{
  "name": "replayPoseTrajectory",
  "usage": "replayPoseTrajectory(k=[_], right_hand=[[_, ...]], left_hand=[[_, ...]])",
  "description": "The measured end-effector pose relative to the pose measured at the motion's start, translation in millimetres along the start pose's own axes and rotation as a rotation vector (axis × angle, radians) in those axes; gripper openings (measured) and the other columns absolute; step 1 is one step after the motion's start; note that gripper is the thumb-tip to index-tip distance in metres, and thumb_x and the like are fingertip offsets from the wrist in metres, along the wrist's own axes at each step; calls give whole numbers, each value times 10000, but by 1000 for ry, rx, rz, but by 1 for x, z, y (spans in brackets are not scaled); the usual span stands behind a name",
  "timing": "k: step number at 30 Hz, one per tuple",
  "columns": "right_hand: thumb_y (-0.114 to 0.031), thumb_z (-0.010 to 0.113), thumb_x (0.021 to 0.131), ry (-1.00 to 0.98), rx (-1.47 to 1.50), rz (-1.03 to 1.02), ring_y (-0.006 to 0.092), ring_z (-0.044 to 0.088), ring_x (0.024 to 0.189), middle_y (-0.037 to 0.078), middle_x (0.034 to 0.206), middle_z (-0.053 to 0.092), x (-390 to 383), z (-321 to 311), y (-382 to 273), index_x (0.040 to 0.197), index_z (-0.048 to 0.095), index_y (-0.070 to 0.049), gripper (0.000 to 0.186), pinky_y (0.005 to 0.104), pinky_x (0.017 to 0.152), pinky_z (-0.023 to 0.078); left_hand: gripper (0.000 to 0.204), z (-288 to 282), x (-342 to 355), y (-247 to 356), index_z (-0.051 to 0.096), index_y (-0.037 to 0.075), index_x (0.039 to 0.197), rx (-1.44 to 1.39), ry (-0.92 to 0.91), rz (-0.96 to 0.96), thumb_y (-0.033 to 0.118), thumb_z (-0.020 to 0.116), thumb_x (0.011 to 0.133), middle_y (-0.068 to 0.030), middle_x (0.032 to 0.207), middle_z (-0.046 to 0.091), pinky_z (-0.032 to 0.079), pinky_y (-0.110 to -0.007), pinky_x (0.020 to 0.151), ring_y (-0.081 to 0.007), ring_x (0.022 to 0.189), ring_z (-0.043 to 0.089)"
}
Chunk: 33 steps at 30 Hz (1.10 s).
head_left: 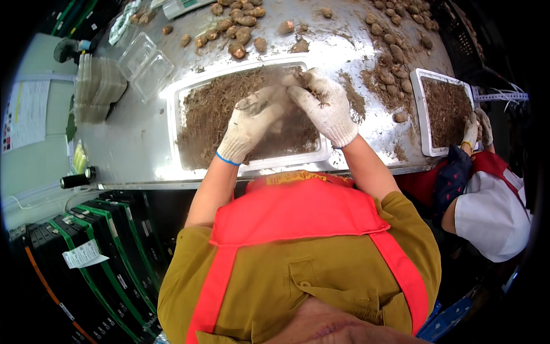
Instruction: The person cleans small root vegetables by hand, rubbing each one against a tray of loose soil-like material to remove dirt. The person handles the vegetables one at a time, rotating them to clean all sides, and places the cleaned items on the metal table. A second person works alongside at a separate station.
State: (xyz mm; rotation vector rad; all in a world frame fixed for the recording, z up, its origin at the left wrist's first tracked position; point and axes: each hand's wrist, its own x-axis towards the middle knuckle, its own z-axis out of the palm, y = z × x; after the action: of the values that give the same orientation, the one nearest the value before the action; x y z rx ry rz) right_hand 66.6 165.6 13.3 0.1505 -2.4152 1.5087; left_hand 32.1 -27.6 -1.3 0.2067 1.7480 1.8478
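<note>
Glossy metal table [129,146] (dull where soiled); smooth plastic tray [173,120]; matt knit gloves [329,110].

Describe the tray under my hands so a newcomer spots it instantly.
Start at the metal table. Centred at its near edge, the white tray holds brown debris beneath the left hand and right hand. It looks wider than the far-right tray.

Metal table [129,146] with tubers [243,36], trays [173,123], clear containers [153,74]
</note>
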Motion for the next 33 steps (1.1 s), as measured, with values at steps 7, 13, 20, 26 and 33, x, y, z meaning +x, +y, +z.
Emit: replayPoseTrajectory(k=[7,13,20,26,33], right_hand=[[-164,623,942,-10,536,284,140,660,931,73,1003,730,-1,19,17,1058,707,1,218,276,845,513],[-142,601,957,-149,1166,322,161,638,1043,108,1215,672,-18,33,11,1269,598,-5,341,303,934,501],[-137,622,945,-255,1179,408,190,644,989,96,1093,665,-29,49,-29,1253,567,-9,338,327,887,516],[-95,619,956,-95,1278,584,186,639,928,58,1059,659,-28,90,-20,1105,597,-47,158,331,754,556],[-335,568,981,-394,1494,502,267,548,1219,146,1327,560,-11,98,-50,1388,473,-18,524,394,1037,450]], left_hand=[[581,6,-27,5,514,-22,1377,-5,-12,-31,207,691,873,-87,1054,663,526,-264,664,-126,777,619],[514,-11,-33,-16,518,-31,1332,-295,9,16,206,697,913,-63,948,655,525,-268,619,-121,730,620],[436,-22,-58,4,567,28,1281,-30,-46,-19,185,701,898,-36,975,657,511,-245,607,-93,740,621],[627,-40,-60,-10,457,50,1460,223,-44,219,25,683,876,36,899,664,470,-221,573,-46,683,562],[325,-99,-68,5,583,-6,1179,-84,-151,65,126,676,897,-34,782,617,478,-262,575,-115,642,577]])
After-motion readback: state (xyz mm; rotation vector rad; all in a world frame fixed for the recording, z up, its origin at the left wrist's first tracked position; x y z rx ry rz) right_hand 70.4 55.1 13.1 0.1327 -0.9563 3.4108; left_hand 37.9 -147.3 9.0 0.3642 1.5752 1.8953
